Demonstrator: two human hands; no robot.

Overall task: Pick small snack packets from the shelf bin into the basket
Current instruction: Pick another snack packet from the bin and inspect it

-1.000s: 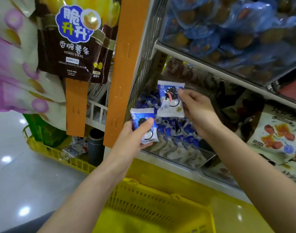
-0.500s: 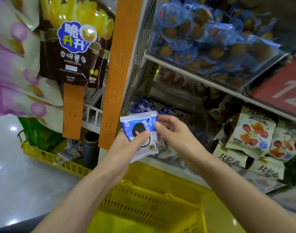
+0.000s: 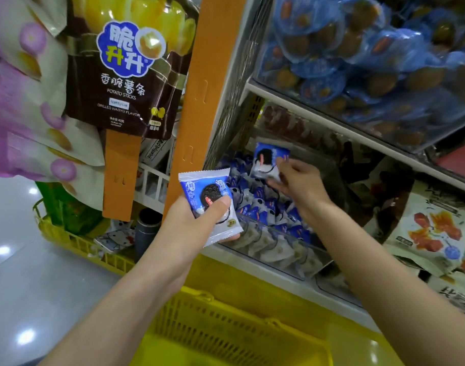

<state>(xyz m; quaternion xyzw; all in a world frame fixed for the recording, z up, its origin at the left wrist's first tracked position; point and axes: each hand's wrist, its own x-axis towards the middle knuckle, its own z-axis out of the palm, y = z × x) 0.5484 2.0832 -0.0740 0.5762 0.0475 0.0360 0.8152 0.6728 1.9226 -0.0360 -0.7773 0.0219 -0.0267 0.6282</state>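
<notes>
While your left hand [image 3: 197, 228] grips a blue-and-white cookie packet [image 3: 199, 188] with the thumb pressed across its front, your right hand [image 3: 301, 187] pinches a second packet [image 3: 269, 159] near its lower edge, lifted just above the heap of matching packets [image 3: 257, 204] in the clear shelf bin [image 3: 286, 247]. That second packet is blurred, so you cannot tell how each finger sits on it, only that the fingers are closed on it. Whether more than one packet is stacked under your left thumb is not clear either. Neither held packet is in the yellow basket [image 3: 226, 310], which sits low beneath your forearms, and no packets show in the part of it in view. By my reading you are at the picking step, gathering packets in hand before any drop. The next move calls for lifting the right hand's packet clear of the bin's front wall, then either passing it to the left hand or lowering both hands over the basket's opening and letting go. Keep the grip light, since the wrappers look slick and easy to crush. Just left of the bin runs an orange upright [image 3: 199, 88], and beyond it hangs a potato sticks bag [image 3: 125, 75].
</notes>
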